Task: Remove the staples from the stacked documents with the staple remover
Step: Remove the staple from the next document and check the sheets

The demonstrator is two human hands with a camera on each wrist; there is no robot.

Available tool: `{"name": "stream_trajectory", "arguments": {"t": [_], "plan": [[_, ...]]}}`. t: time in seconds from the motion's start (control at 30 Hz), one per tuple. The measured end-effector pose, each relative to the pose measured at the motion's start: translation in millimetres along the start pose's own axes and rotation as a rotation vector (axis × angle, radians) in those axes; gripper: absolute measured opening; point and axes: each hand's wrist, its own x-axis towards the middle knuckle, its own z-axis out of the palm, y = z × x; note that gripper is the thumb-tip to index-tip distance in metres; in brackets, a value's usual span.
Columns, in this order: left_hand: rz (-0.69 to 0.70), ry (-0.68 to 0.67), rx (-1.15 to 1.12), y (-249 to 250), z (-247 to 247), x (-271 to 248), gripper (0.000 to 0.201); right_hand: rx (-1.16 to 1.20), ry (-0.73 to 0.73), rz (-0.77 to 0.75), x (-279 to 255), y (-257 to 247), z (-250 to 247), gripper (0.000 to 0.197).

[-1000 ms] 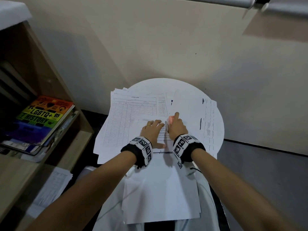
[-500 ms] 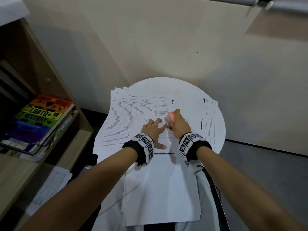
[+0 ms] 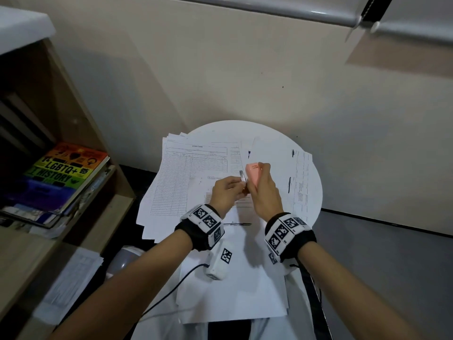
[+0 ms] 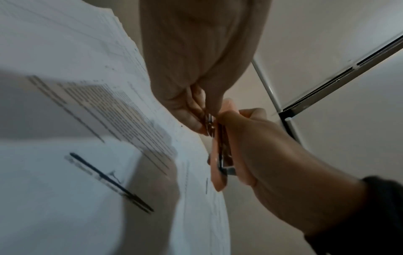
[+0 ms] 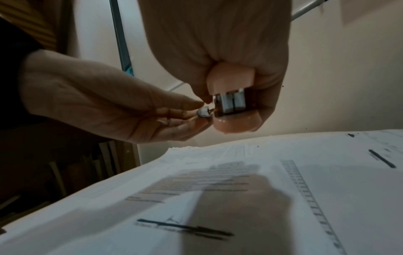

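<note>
A pink staple remover [image 3: 253,176] with metal jaws is gripped in my right hand [image 3: 263,190], lifted above the papers. My left hand [image 3: 240,184] pinches a small shiny metal piece [image 5: 203,113] at the jaws' tip; it looks like a staple. The right wrist view shows the remover [image 5: 231,81] with its jaws closed together, and my left fingertips [image 5: 194,105] at their side. In the left wrist view my left hand [image 4: 205,120] meets the remover [image 4: 218,181] at its metal end. The stacked documents [image 3: 191,173] lie spread on the round white table [image 3: 245,130] under both hands.
A wooden bookshelf [image 3: 81,123] stands at the left with a rainbow-covered book [image 3: 66,168] on a pile. More papers [image 3: 68,273] lie on its lower shelf. A beige wall rises right behind the table. A large white sheet [image 3: 232,285] overhangs the table's near edge.
Both hands have lifted off the top document. The right hand raised the remover upright, and the left hand left the paper and now pinches at the remover's jaws.
</note>
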Motion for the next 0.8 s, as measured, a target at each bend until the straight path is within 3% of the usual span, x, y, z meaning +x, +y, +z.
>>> {"name": "stream_trajectory", "arguments": {"t": [0.1,0.27,0.47,0.6,0.8], "plan": [[0.052,0.076,-0.093,6,7,-16,0.006,0.026,0.030,-0.017,-12,-7,-3,0.034],[0.142,0.226,-0.005,12,4,-23,0.011,-0.019,0.021,-0.034,-26,-22,-6,0.035],[0.235,0.256,0.092,30,-27,-25,0.005,-0.074,-0.053,-0.097,-38,-32,0,0.036],[0.303,0.325,0.222,30,-83,-38,0.011,-0.003,-0.083,-0.054,-35,-26,12,0.031],[0.266,0.505,0.531,-13,-210,-91,0.020,0.152,-0.143,0.214,-21,-11,38,0.024]]}}
